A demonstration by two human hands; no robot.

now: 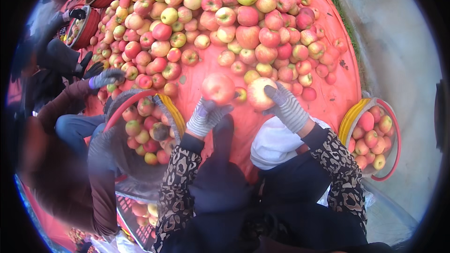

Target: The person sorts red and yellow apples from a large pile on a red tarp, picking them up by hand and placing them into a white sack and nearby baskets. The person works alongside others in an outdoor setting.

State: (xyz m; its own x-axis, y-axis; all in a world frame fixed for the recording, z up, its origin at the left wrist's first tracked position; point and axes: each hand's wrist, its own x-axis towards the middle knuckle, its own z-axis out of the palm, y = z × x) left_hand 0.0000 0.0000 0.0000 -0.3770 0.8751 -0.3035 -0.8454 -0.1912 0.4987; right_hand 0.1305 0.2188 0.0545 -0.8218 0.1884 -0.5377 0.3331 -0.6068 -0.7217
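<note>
My left hand (207,116), in a striped grey glove, is closed round the underside of a red apple (218,88). Beside it, my right hand (287,106), gloved the same way, grips a paler yellow-red apple (258,94) from its right side. Both apples are held up over the red sheet (201,72), a short gap apart. Just beyond them spreads a big heap of red, pink and yellow-green apples (248,37). A small apple (240,94) shows between the two held ones.
On my left stands a basket (177,115) of apples with a yellow rim and red handle; a similar basket (350,121) is on my right. A co-worker's gloved hand (108,78) reaches toward the heap. A black crate (129,211) with apples sits at lower left.
</note>
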